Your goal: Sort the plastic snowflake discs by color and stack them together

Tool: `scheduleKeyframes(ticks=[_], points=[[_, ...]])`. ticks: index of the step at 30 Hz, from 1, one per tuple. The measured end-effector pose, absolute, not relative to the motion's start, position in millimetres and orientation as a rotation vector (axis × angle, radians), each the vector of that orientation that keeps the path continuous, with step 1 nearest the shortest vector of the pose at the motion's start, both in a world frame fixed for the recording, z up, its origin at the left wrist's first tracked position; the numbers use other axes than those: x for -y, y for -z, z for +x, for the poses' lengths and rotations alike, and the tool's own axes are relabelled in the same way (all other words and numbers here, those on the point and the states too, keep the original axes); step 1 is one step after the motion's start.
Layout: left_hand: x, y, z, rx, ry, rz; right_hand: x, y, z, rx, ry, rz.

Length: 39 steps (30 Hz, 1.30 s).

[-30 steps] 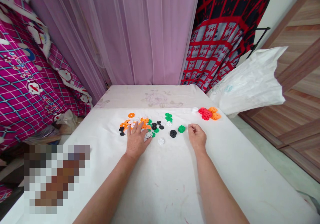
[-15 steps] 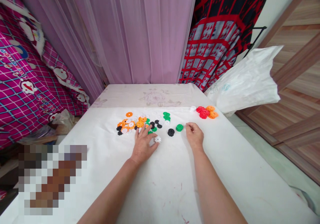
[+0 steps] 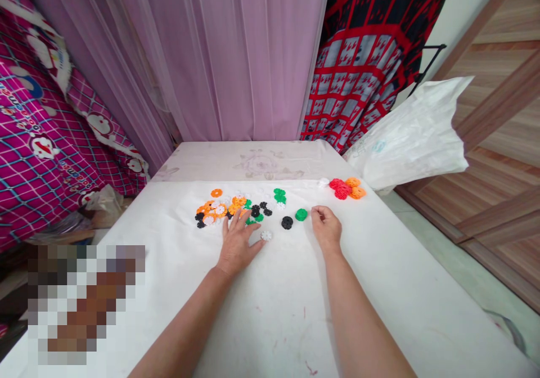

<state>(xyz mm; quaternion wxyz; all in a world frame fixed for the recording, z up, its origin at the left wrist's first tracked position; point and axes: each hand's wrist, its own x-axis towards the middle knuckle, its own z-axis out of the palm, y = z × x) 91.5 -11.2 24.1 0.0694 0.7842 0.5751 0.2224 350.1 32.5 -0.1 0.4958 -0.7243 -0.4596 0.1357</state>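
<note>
My left hand [image 3: 239, 240] lies low over the table with its fingers spread, its thumb tip beside a white notched plastic disc [image 3: 266, 235]. Past its fingertips spreads a loose pile of orange discs [image 3: 238, 202], mixed with white, black and green ones. My right hand [image 3: 326, 227] is closed, its fingers curled and pressed together; whatever they may hold is hidden. Just left of it sit a green disc stack [image 3: 301, 215] and a black disc stack [image 3: 287, 222], apart from each other. Several green discs [image 3: 279, 194] lie farther back.
Red discs [image 3: 340, 189] and orange discs [image 3: 356, 189] are grouped at the table's right edge, with a white piece [image 3: 323, 182] beside them. A white plastic bag [image 3: 415, 136] stands off that edge. Purple curtains [image 3: 236, 57] hang behind the white-covered table [image 3: 270, 310].
My left hand's thumb and fingers have drawn back slightly from the white disc, which now lies free on the cloth. My right hand holds nearly the same pose; the view has shifted slightly.
</note>
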Motion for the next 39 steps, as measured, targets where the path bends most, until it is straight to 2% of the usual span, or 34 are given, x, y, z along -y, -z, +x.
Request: scheduleKeyframes(ticks=[6, 13, 21, 28, 39], points=[[9.0, -22.9, 53.0, -1.989, -0.747, 2.285, -32.6, 1.5, 350.2, 1.121, -0.315, -1.754], [4.9, -24.8, 57.5, -2.003, -0.655, 2.328, -32.2, 0.5, 350.2, 1.132, -0.316, -1.751], [1.2, -26.5, 59.9, -1.978, -0.614, 2.262, -32.3, 0.9, 350.6, 1.136, -0.32, -1.759], [6.6, -29.1, 73.7, -1.815, -0.743, 2.317, -32.6, 0.4, 350.2, 1.135, -0.315, -1.768], [8.9, -30.1, 100.0, -1.655, -0.642, 2.339, -30.6, -3.5, 349.5, 1.14, -0.352, -1.772]])
